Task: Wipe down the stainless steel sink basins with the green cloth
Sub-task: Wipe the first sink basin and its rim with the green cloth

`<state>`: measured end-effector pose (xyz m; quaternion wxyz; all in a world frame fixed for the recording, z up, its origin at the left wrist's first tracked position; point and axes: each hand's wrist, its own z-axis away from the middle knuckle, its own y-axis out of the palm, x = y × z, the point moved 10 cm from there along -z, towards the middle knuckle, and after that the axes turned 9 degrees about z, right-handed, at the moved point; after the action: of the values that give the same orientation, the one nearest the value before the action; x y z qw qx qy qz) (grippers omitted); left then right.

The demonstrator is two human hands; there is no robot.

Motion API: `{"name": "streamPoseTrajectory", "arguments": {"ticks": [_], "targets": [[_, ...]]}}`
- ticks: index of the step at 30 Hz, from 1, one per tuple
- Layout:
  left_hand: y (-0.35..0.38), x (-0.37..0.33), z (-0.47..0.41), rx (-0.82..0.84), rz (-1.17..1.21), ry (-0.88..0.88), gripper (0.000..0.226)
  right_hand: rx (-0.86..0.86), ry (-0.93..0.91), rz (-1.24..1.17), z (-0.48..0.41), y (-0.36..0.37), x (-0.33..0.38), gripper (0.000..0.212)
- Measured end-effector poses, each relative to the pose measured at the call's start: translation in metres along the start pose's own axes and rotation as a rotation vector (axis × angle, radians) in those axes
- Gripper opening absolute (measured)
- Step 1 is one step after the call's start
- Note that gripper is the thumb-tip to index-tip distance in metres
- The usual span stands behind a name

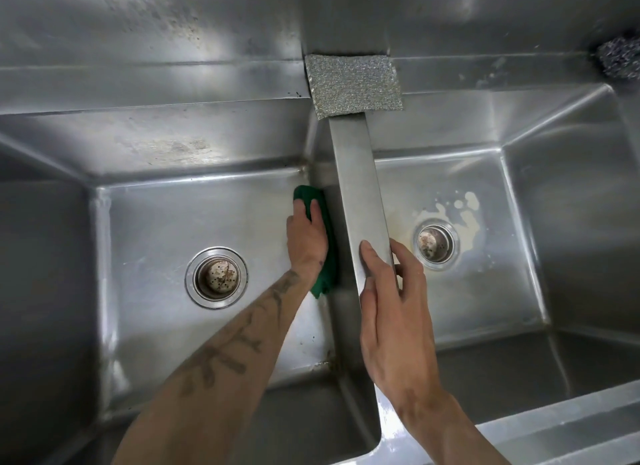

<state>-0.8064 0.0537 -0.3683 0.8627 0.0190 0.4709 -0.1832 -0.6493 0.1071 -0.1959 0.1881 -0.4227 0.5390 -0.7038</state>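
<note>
Watching the head cam feed from my end, I saw the left hand [306, 237] down inside the left basin [166, 229]. It was wrapped around the green cloth [327, 277] and held it flat against the basin's right-hand wall, close to the far corner. A bit of cloth poked out past the fingertips and another bit hung out below the wrist. The right hand [391, 308] was clamped on the divider [360, 187] between the two basins, thumb lying along the top and fingers hooked over the edge on the right basin [502, 291] side. Each basin had a round strainer drain, the left drain [217, 277] just beside the forearm and the right drain [435, 244] near the right hand's fingers. Some pale, splotchy residue [465, 211] sat on the floor around the right drain, mostly on its far side. Up on the back ledge, a silvery mesh scrub pad [353, 85] lay across the far end of the divider, and a dark scouring ball [620, 57] sat in the far right corner, partly cut off by the frame edge.
</note>
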Motion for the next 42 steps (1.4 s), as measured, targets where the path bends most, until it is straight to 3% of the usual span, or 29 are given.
{"name": "streamPoseTrajectory", "arguments": {"ticks": [2, 8, 15, 21, 27, 31, 35, 39, 42], "targets": [[0.001, -0.003, -0.007, 0.023, -0.038, -0.003, 0.034, -0.009, 0.0, 0.004, 0.001, 0.0, -0.001, 0.048], [-0.006, -0.076, -0.007, 0.019, 0.137, 0.265, 0.018, -0.044, -0.011, 0.021, 0.001, 0.0, -0.001, 0.043], [0.003, -0.043, -0.056, -0.008, -0.03, 0.056, 0.027, -0.046, -0.042, 0.015, 0.0, -0.001, 0.001, 0.046], [-0.007, -0.094, -0.038, 0.008, 0.141, 0.265, 0.032, -0.053, -0.044, 0.02, -0.001, -0.002, 0.002, 0.046], [-0.002, -0.086, -0.044, -0.032, 0.103, 0.179, 0.026, -0.051, -0.038, 0.033, 0.0, -0.002, 0.002, 0.045], [-0.015, -0.127, 0.003, 0.009, 0.175, 0.372, 0.034, -0.056, -0.044, 0.034, -0.001, -0.002, 0.003, 0.047], [-0.019, -0.147, 0.039, 0.053, 0.231, 0.502, 0.02, -0.037, -0.031, 0.031, -0.001, -0.001, 0.003, 0.046], [-0.014, -0.115, 0.011, 0.0, 0.167, 0.433, 0.022, -0.022, -0.016, 0.038, -0.002, 0.0, 0.003, 0.049], [-0.005, -0.05, -0.007, -0.001, 0.004, 0.252, 0.03, -0.026, -0.017, 0.033, -0.001, 0.0, 0.002, 0.047]]}}
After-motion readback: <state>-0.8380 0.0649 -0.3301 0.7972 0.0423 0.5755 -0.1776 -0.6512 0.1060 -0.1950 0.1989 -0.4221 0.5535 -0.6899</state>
